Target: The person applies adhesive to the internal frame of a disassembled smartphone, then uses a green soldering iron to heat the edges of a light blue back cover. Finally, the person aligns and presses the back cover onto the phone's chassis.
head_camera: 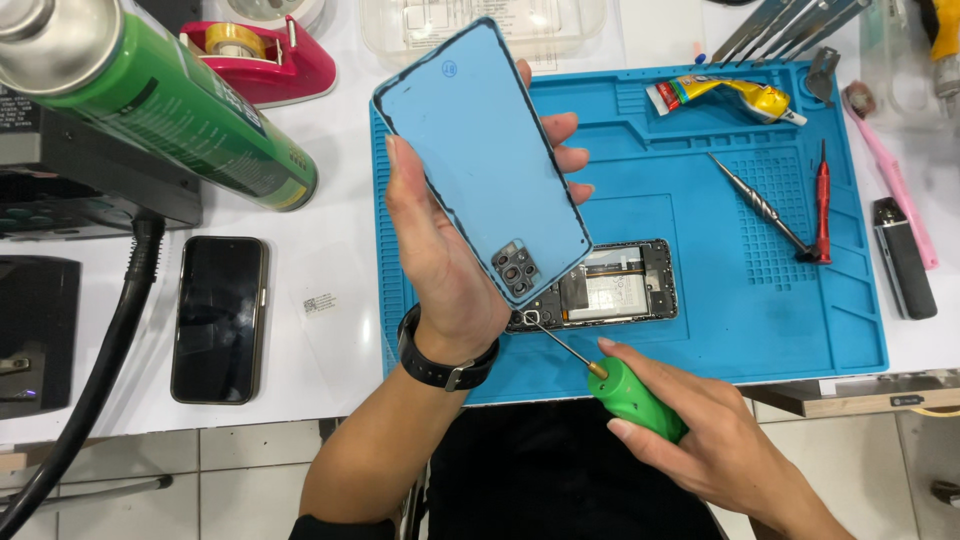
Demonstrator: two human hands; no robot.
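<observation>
- Left hand [445, 250]: raised, palm up, fingers grasping the tilted blue back cover [482, 155] by its edges.
- Right hand [705, 440]: clenched around the green screwdriver [625, 393], tip at the opened phone [610, 285] on the blue mat [800, 320], bare mat around.

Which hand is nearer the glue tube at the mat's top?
Left. The left hand, holding the back cover, is nearer the glue tube; the right hand sits below the mat.

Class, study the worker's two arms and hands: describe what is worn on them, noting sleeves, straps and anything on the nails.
The left hand has a black wristwatch with a silvery buckle at the wrist, and a dark sleeve edge shows near the elbow. The right hand is bare, with no ring, band or glove. Fingernails look plain and unpainted.
</observation>
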